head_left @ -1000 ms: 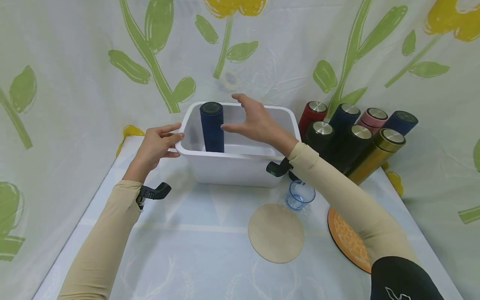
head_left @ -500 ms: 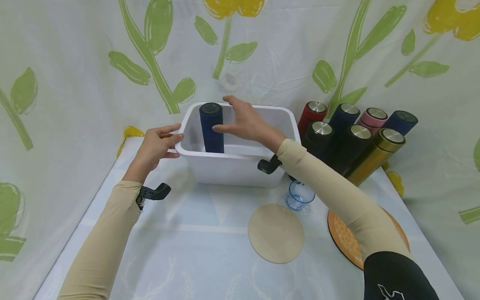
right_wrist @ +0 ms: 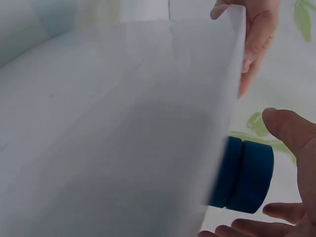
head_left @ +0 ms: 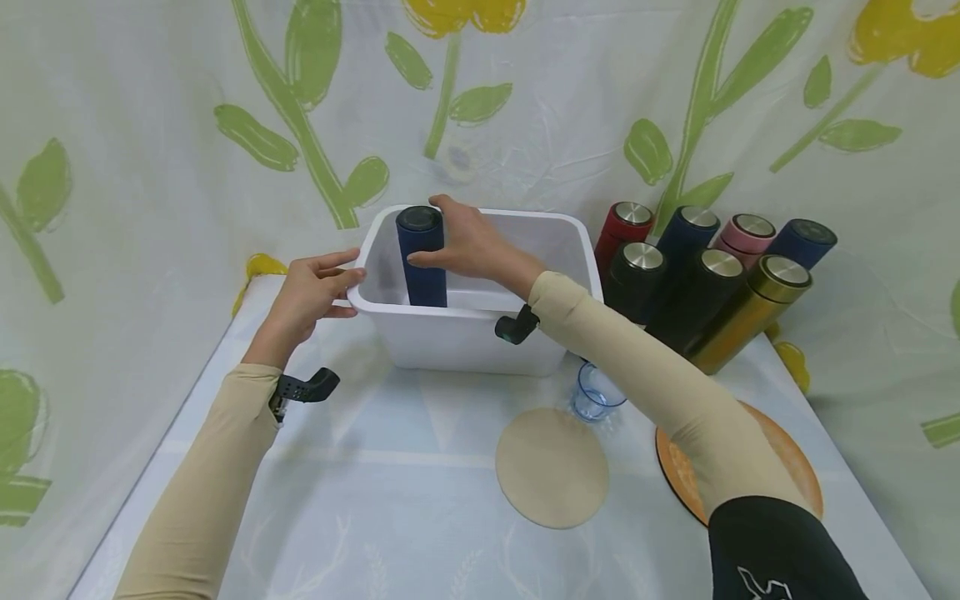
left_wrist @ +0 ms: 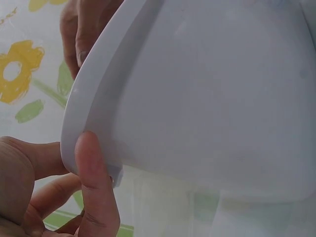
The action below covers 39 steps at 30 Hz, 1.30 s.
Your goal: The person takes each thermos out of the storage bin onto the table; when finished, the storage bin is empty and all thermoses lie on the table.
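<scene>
A white plastic bin stands on the table, and a dark blue thermos rises upright inside its left part. My left hand grips the bin's left rim; the left wrist view shows the thumb against the wall and other fingers round the rim. Reaching over the bin from the right, my right hand is spread about the upper part of the thermos. In the right wrist view a gap shows between that hand's thumb and the thermos lid.
Several thermoses, including a red one and a gold one, stand right of the bin. A blue glass, a beige round mat and an orange-brown round board lie nearer, the board partly under the right sleeve.
My right hand has moved left across the bin, from just beside the thermos to around its upper part. The left hand stays on the rim.
</scene>
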Tool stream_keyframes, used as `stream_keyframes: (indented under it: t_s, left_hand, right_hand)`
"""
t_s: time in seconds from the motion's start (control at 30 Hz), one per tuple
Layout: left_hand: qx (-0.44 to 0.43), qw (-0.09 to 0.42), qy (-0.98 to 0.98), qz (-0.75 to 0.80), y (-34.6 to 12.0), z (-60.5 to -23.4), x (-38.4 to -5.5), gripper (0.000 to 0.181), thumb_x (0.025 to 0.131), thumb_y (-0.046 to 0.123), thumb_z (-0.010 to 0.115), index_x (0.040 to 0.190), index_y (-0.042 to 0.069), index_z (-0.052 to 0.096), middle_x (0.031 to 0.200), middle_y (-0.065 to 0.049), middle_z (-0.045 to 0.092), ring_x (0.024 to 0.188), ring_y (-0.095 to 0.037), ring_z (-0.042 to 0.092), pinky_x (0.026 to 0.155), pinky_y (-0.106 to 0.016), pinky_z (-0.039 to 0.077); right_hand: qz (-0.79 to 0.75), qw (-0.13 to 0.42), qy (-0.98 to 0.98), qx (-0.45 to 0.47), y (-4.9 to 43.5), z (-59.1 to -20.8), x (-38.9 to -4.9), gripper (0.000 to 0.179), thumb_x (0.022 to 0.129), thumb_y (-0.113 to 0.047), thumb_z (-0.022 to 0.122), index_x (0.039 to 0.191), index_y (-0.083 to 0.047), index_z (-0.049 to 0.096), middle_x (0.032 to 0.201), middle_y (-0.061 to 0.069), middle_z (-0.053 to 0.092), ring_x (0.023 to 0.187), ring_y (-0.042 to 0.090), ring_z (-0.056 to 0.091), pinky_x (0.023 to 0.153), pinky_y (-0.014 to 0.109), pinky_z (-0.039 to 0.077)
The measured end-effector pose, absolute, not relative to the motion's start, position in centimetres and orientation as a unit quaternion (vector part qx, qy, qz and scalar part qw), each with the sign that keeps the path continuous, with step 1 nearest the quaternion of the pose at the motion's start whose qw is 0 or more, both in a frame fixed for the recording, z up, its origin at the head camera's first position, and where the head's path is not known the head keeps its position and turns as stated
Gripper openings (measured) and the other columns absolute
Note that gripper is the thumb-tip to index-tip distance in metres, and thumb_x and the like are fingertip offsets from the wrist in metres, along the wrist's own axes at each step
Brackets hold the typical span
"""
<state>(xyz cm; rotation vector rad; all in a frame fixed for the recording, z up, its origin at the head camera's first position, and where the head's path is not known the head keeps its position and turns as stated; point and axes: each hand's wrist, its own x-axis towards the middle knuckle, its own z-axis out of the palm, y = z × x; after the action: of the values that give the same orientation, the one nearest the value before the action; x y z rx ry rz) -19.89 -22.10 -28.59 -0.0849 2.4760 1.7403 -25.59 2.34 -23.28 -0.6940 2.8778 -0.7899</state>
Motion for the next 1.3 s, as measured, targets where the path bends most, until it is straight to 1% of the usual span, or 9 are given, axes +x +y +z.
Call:
stream_keyframes:
  t_s: [0.13, 0.3, 0.5, 0.73, 0.97, 1.3]
  left_hand:
    - [-0.028, 0.052, 0.818, 0.572, -22.1, -28.6, -19.8, 0.054, 0.1, 0.028, 0.064, 0.151, 0.018, 0.047, 0.131, -0.02, 0.058, 0.084, -0.018, 0.064, 0.068, -0.027, 0.06]
    - [-0.024, 0.055, 0.818, 0.573, -22.1, -28.6, -19.8, 0.054, 0.1, 0.028, 0.064, 0.151, 0.018, 0.047, 0.132, -0.02, 0.057, 0.085, -0.018, 0.064, 0.069, -0.027, 0.06]
    - [-0.024, 0.054, 0.819, 0.571, -22.1, -28.6, -19.9, 0.054, 0.1, 0.028, 0.064, 0.151, 0.018, 0.047, 0.132, -0.02, 0.057, 0.084, -0.018, 0.064, 0.068, -0.027, 0.06]
    - [-0.026, 0.056, 0.819, 0.57, -22.0, -28.6, -19.9, 0.055, 0.1, 0.028, 0.064, 0.151, 0.018, 0.047, 0.133, -0.02, 0.057, 0.085, -0.019, 0.064, 0.069, -0.027, 0.06]
    - [-0.029, 0.054, 0.817, 0.573, -22.0, -28.5, -19.8, 0.054, 0.1, 0.027, 0.064, 0.151, 0.017, 0.048, 0.13, -0.02, 0.058, 0.084, -0.017, 0.064, 0.068, -0.027, 0.06]
    - [-0.026, 0.053, 0.814, 0.578, -22.0, -28.5, -19.7, 0.053, 0.101, 0.024, 0.063, 0.151, 0.015, 0.047, 0.131, -0.021, 0.058, 0.083, -0.016, 0.065, 0.067, -0.028, 0.06]
  right_hand:
    - [-0.264, 0.043, 0.936, -0.23, 1.6, -23.1, -25.8, 0.095, 0.086, -0.049, 0.076, 0.156, -0.008, 0.027, 0.147, 0.009, 0.048, 0.13, 0.021, 0.049, 0.105, 0.035, 0.044]
    - [-0.258, 0.052, 0.937, -0.228, 1.1, -23.2, -26.1, 0.096, 0.086, -0.048, 0.076, 0.156, -0.006, 0.025, 0.146, 0.01, 0.048, 0.131, 0.022, 0.048, 0.106, 0.033, 0.043]
    - [-0.263, 0.067, 0.937, -0.219, 0.7, -23.2, -26.6, 0.097, 0.086, -0.048, 0.076, 0.157, -0.007, 0.024, 0.144, 0.01, 0.049, 0.126, 0.02, 0.051, 0.103, 0.031, 0.045]
    - [-0.28, 0.081, 0.928, -0.232, 0.5, -23.6, -27.2, 0.085, 0.088, -0.038, 0.077, 0.152, -0.005, 0.032, 0.135, 0.009, 0.054, 0.116, 0.019, 0.055, 0.097, 0.028, 0.047]
    - [-0.288, 0.075, 0.919, -0.261, 0.5, -24.0, -27.2, 0.069, 0.089, -0.029, 0.077, 0.141, -0.006, 0.037, 0.126, 0.01, 0.058, 0.11, 0.02, 0.058, 0.092, 0.028, 0.049]
    - [-0.312, 0.038, 0.91, -0.269, 1.4, -24.1, -26.4, 0.067, 0.085, -0.025, 0.082, 0.136, -0.004, 0.043, 0.121, 0.012, 0.06, 0.113, 0.025, 0.053, 0.094, 0.031, 0.047]
